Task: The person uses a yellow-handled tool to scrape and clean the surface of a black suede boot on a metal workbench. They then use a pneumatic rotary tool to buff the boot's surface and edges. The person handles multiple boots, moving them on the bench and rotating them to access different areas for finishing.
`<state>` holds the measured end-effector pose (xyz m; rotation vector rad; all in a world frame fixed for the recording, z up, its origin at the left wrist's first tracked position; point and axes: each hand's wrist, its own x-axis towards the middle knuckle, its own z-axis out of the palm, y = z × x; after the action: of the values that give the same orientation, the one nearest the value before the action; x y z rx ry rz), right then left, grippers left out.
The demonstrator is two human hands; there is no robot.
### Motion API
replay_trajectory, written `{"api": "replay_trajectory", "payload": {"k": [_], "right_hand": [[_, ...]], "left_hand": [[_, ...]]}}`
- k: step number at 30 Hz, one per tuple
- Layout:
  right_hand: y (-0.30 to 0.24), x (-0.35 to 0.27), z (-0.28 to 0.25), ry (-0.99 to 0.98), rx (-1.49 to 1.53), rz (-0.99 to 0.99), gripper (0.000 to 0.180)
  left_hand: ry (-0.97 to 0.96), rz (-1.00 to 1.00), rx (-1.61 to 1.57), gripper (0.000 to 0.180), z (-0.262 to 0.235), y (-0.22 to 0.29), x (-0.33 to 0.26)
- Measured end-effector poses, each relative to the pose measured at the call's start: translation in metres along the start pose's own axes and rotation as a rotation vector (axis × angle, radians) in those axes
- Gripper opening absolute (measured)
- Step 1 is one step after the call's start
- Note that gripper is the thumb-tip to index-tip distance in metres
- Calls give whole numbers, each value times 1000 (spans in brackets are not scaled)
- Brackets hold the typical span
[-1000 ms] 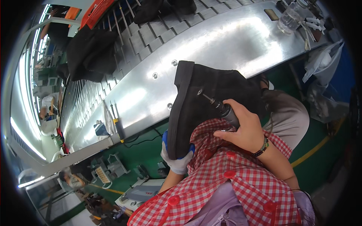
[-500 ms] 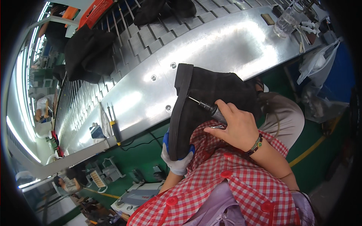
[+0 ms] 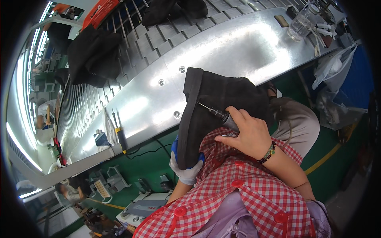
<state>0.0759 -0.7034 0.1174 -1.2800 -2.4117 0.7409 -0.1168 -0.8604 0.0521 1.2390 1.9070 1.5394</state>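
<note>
A black suede-like boot (image 3: 226, 95) lies on its side before me, its thick sole (image 3: 188, 119) facing left. My left hand (image 3: 186, 168), in a white and blue glove, is closed around the toe end; part of its fingers is hidden behind the boot. In my bare right hand (image 3: 252, 133) is a dark-bodied hand tool (image 3: 228, 119) with a slim metal shaft and a small lever. The tool's tip is at the seam between sole and upper.
A metal bench (image 3: 238, 51) adjoins a slatted conveyor (image 3: 158, 35) carrying other black boots (image 3: 95, 55). On the bench edge lies a yellow-and-black screwdriver (image 3: 120, 137). A clear jar (image 3: 301, 25) stands at far right, above hanging plastic bags (image 3: 337, 67). Another person's leg (image 3: 297, 123) is beyond the boot.
The tool's tip has shifted very slightly along the seam. Both hands and the boot stay almost where they were.
</note>
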Motion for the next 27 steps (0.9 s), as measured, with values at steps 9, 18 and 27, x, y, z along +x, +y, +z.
{"api": "replay_trajectory", "payload": {"k": [9,18,27], "right_hand": [[7,-2,-2,-96,106,-216,80],[28,18,-24,109,317,72,76],[78,86,-58,142,123,328,77]], "left_hand": [[-17,-9,-34,90,-4,-3,3],[0,-37,-13,91,-8,-4,0],[-62,15,7,96,-20,5,8]]}}
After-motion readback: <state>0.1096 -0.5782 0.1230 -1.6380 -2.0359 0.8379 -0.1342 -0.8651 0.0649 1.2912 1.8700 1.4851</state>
